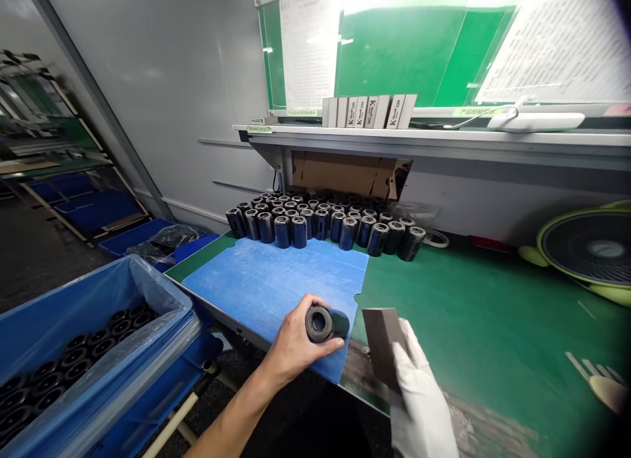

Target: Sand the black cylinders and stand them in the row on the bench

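Bare, my left hand point(297, 343) wraps round a black cylinder point(340, 322) over the front edge of the blue mat point(276, 274). The cylinder lies on its side in the grip, its ringed end with a round hole facing left and toward me. To the right, my right hand point(419, 386) wears a white glove and grips a flat dark grey-brown block point(382, 346). A gap separates block and cylinder. Several glossy black cylinders point(299, 232) stand upright in rows behind the mat.
At the left, a blue bin point(162, 280) lined with plastic holds several black cylinders. Small boxes point(379, 112) stand on the shelf point(345, 132) above the green table point(473, 300). A round fan point(601, 248) is at the right.
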{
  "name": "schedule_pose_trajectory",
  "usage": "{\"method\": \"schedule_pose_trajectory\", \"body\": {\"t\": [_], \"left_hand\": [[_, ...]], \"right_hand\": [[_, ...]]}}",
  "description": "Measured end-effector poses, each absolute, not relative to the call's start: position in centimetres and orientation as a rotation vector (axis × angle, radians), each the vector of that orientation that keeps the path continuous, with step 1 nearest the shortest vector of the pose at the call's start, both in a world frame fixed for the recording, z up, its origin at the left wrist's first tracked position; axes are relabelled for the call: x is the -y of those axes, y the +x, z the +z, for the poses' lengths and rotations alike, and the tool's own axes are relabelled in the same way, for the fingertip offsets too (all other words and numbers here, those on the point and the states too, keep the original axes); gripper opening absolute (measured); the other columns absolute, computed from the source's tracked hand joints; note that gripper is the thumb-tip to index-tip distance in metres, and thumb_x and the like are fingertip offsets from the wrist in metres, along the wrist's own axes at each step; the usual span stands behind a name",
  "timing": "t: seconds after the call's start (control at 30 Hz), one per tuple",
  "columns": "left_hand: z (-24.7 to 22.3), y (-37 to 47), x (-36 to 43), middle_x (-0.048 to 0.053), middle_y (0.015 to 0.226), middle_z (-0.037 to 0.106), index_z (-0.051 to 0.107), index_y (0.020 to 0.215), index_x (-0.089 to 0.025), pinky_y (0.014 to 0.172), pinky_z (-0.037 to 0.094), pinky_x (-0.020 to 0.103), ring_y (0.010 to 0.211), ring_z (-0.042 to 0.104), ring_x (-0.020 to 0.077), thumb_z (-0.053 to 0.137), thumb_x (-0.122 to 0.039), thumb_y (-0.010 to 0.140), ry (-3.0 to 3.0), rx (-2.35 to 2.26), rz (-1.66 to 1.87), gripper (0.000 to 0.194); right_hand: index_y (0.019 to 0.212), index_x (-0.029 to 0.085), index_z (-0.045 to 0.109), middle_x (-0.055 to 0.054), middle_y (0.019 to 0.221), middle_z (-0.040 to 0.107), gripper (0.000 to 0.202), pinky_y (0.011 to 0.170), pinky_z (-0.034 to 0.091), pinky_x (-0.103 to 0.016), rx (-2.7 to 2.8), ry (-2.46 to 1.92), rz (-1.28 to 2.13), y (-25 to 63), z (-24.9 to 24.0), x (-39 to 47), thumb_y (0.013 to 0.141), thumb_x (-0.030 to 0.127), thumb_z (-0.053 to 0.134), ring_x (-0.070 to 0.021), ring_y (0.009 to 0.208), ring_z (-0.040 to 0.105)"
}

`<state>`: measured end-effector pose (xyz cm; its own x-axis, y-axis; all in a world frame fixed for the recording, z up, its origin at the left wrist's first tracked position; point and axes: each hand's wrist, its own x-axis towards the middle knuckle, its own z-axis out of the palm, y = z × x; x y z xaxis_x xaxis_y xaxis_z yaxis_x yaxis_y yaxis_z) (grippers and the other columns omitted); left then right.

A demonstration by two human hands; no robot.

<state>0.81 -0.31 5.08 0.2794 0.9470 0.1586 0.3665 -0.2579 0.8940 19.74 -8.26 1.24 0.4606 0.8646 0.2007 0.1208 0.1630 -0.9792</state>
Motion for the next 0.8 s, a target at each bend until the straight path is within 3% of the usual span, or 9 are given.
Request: {"method": "schedule_pose_trajectory", "body": {"t": [0.13,0.27,0.37,0.47,0.57,0.7,0.8], "left_hand": [[4.7,1.0,1.1,0.0,0.11,0.07,0.057,0.118,-0.026,0.088,0.05,0.029,0.099,0.067,0.0202,0.08,-0.025,0.072,1.796,-1.245,1.006,0.051],[5.3,0.7,1.6,0.002,0.116,0.071,0.062,0.118,-0.027,0.094,0.051,0.032,0.105,0.068,0.0229,0.08,-0.023,0.072,1.818,-1.309,0.971,0.05],[5.2,0.6,1.9,0.003,0.114,0.072,0.064,0.114,-0.026,0.093,0.053,0.033,0.104,0.069,0.0244,0.082,-0.027,0.071,1.8,-1.345,0.965,0.047],[4.7,0.8,2.2,0.003,0.118,0.072,0.064,0.116,-0.026,0.095,0.053,0.033,0.109,0.068,0.0248,0.082,-0.027,0.072,1.777,-1.319,1.017,0.048],[4.3,1.0,2.5,0.004,0.114,0.074,0.064,0.117,-0.025,0.089,0.056,0.032,0.103,0.071,0.0236,0.075,-0.022,0.076,1.767,-1.318,1.03,0.042],[4.1,1.0,2.6,0.007,0.116,0.074,0.064,0.121,-0.024,0.086,0.056,0.033,0.1,0.072,0.0245,0.064,-0.015,0.081,1.864,-1.284,1.048,0.042],[4.0,1.0,2.4,0.005,0.117,0.075,0.066,0.122,-0.025,0.089,0.057,0.031,0.102,0.072,0.0245,0.069,-0.014,0.077,1.842,-1.252,1.059,0.046]], "right_hand": [[0.153,0.024,0.045,-0.005,0.154,0.046,0.063,0.117,0.042,-0.043,1.082,-1.455,0.569,18.5,1.6,8.4,0.097,0.051,0.056,-0.0286,0.144,0.041],[0.154,0.024,0.043,-0.004,0.158,0.041,0.063,0.121,0.035,-0.045,1.142,-1.508,0.571,17.7,0.3,8.6,0.098,0.052,0.053,-0.0282,0.147,0.036],[0.155,0.029,0.04,-0.004,0.158,0.041,0.063,0.12,0.038,-0.05,1.148,-1.552,0.476,17.3,-1.2,8.9,0.098,0.052,0.054,-0.0293,0.146,0.039],[0.156,0.03,0.037,-0.009,0.158,0.04,0.059,0.112,0.046,-0.053,1.448,-1.434,0.161,16.5,-1.9,8.7,0.1,0.04,0.053,-0.0316,0.142,0.044],[0.151,0.025,0.046,-0.016,0.153,0.045,0.053,0.101,0.054,-0.054,1.757,-1.32,-0.12,15.5,-1.2,7.5,0.099,0.034,0.053,-0.0353,0.133,0.053],[0.152,0.022,0.042,-0.014,0.156,0.041,0.051,0.108,0.051,-0.051,1.723,-1.418,-0.059,14.8,0.5,6.0,0.102,0.029,0.043,-0.0311,0.138,0.047],[0.15,0.021,0.044,-0.017,0.147,0.051,0.051,0.1,0.056,-0.051,1.86,-1.391,-0.206,14.9,1.1,6.0,0.1,0.031,0.046,-0.034,0.13,0.054]]}}
